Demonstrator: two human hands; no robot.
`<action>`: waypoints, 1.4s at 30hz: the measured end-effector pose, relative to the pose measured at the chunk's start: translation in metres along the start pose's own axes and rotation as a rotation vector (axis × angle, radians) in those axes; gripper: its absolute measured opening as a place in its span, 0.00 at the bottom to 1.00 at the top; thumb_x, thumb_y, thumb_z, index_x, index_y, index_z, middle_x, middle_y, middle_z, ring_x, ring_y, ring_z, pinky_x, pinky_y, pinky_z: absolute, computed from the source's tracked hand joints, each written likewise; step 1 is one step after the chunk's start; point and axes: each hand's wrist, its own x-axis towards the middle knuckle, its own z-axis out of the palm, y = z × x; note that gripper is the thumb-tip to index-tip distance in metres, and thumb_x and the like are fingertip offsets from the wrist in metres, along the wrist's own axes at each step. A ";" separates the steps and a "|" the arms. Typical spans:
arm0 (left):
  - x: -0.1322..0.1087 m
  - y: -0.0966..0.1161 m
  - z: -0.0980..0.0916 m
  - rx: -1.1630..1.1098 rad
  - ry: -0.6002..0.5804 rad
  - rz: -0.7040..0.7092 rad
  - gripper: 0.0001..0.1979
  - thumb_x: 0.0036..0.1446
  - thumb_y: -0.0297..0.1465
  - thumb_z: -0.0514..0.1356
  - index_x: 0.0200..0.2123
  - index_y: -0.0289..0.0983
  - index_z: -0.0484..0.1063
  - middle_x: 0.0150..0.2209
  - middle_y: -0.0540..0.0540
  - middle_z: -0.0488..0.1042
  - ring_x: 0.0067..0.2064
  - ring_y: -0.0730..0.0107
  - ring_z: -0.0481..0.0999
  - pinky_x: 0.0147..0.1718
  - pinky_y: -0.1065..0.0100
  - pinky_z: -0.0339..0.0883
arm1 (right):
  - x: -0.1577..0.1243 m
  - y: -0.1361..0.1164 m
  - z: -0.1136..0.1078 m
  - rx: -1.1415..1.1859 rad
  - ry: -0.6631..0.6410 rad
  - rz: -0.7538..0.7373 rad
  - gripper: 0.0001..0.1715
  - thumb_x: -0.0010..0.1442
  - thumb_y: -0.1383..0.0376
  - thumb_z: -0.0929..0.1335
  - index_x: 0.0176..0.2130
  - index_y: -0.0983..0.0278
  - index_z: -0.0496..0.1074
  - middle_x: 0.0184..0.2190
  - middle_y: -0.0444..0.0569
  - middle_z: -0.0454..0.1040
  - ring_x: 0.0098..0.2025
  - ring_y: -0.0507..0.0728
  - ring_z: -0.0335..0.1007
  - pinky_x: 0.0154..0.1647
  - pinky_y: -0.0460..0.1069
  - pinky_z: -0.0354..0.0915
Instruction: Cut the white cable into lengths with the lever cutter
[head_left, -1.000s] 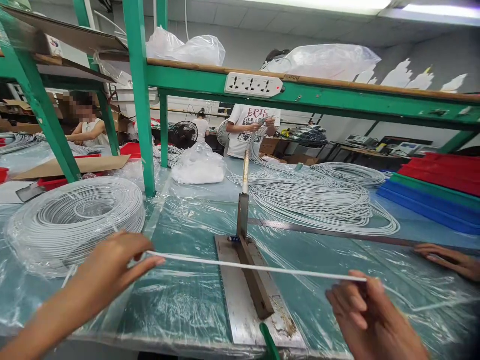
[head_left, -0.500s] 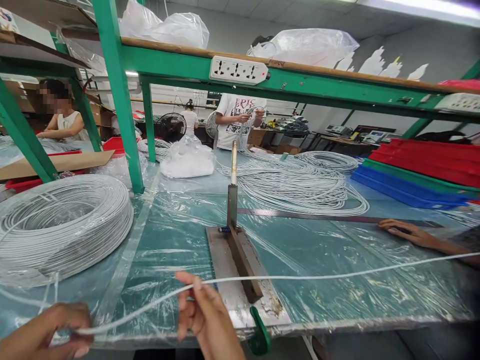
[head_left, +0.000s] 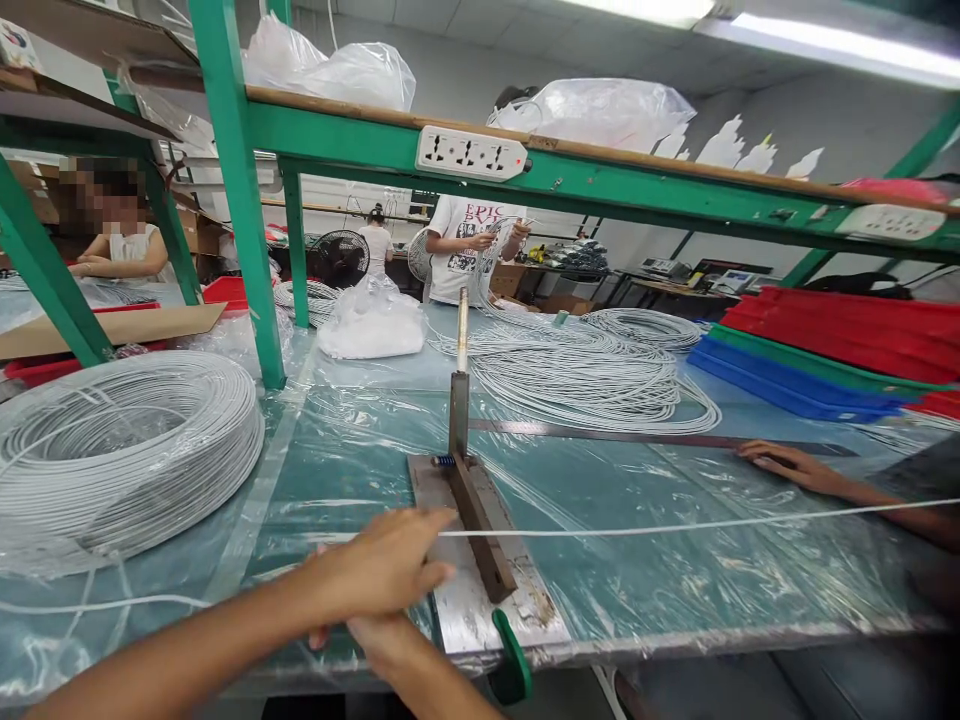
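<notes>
A thin white cable [head_left: 645, 525] runs nearly straight from my hands to the right edge, over the metal base of a lever tool [head_left: 480, 530]. My left hand [head_left: 397, 560] reaches across in front of my right wrist. The cable enters it between the fingers and thumb, and the hand seems closed round it; the grip is partly hidden. My right hand [head_left: 375, 635] lies under the left forearm with only some fingertips and the wrist showing. Its hold cannot be made out. From the large white cable coil [head_left: 187, 480] at left, a strand [head_left: 112, 603] leads behind my left arm.
A co-worker's hand [head_left: 784, 462] rests by a long metal ruler [head_left: 600, 436]. Loose cable coils [head_left: 585, 375] lie behind it. Red, green and blue trays [head_left: 817, 370] are stacked at right. A green-framed shelf [head_left: 337, 135] spans overhead; a green handle [head_left: 512, 660] sits at the table edge.
My left hand has swung from the lower left to the right, crossing over my right hand. The cable at the hands has risen and straightened. The view has shifted slightly.
</notes>
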 end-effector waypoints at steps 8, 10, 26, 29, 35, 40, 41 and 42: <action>0.048 -0.015 0.031 -0.304 0.146 0.076 0.15 0.60 0.38 0.55 0.38 0.35 0.78 0.28 0.49 0.76 0.31 0.68 0.72 0.28 0.72 0.58 | -0.051 -0.055 -0.040 -0.395 -0.567 0.109 0.30 0.54 0.46 0.65 0.43 0.67 0.75 0.19 0.42 0.68 0.18 0.47 0.60 0.21 0.41 0.56; 0.044 -0.014 0.032 -0.165 0.150 0.110 0.15 0.61 0.36 0.53 0.36 0.36 0.78 0.27 0.49 0.75 0.32 0.66 0.73 0.28 0.71 0.59 | -0.070 -0.102 -0.063 -0.576 -0.684 0.042 0.28 0.58 0.52 0.65 0.48 0.69 0.75 0.22 0.45 0.69 0.21 0.48 0.62 0.22 0.42 0.57; 0.050 -0.008 0.044 -0.098 0.203 0.005 0.09 0.56 0.24 0.52 0.33 0.36 0.72 0.30 0.47 0.75 0.32 0.67 0.73 0.27 0.72 0.57 | 0.090 -0.274 -0.204 -0.177 0.654 -0.108 0.19 0.68 0.55 0.61 0.36 0.69 0.66 0.20 0.37 0.57 0.14 0.43 0.44 0.12 0.39 0.46; 0.052 -0.010 0.049 -0.194 0.228 -0.022 0.09 0.55 0.26 0.53 0.31 0.35 0.74 0.28 0.48 0.74 0.29 0.70 0.71 0.24 0.73 0.53 | 0.093 -0.285 -0.209 -0.131 0.635 -0.010 0.22 0.68 0.52 0.60 0.35 0.69 0.65 0.20 0.37 0.56 0.14 0.43 0.42 0.11 0.39 0.44; 0.052 -0.009 0.055 -0.281 0.285 -0.079 0.08 0.55 0.28 0.56 0.30 0.34 0.76 0.28 0.47 0.75 0.31 0.68 0.72 0.25 0.72 0.53 | 0.101 -0.289 -0.210 -0.078 0.563 0.033 0.19 0.68 0.55 0.61 0.36 0.69 0.66 0.21 0.38 0.58 0.15 0.43 0.47 0.12 0.39 0.48; 0.052 -0.004 0.058 -0.285 0.321 -0.094 0.11 0.56 0.38 0.60 0.31 0.38 0.78 0.29 0.48 0.77 0.32 0.66 0.74 0.27 0.72 0.55 | 0.103 -0.287 -0.201 -0.072 0.527 0.010 0.23 0.69 0.52 0.59 0.35 0.69 0.65 0.20 0.37 0.56 0.14 0.43 0.44 0.12 0.39 0.46; 0.053 -0.004 0.058 -0.277 0.331 -0.102 0.11 0.57 0.38 0.59 0.31 0.38 0.78 0.29 0.48 0.77 0.32 0.67 0.74 0.27 0.72 0.54 | 0.099 -0.289 -0.199 -0.070 0.518 0.006 0.25 0.69 0.51 0.57 0.34 0.69 0.65 0.19 0.37 0.55 0.13 0.43 0.43 0.11 0.39 0.45; 0.054 -0.004 0.058 -0.264 0.341 -0.112 0.11 0.57 0.37 0.59 0.31 0.38 0.78 0.28 0.48 0.77 0.31 0.67 0.73 0.27 0.72 0.53 | 0.093 -0.291 -0.197 -0.069 0.506 0.000 0.29 0.69 0.49 0.54 0.33 0.68 0.64 0.18 0.36 0.54 0.13 0.43 0.42 0.11 0.39 0.45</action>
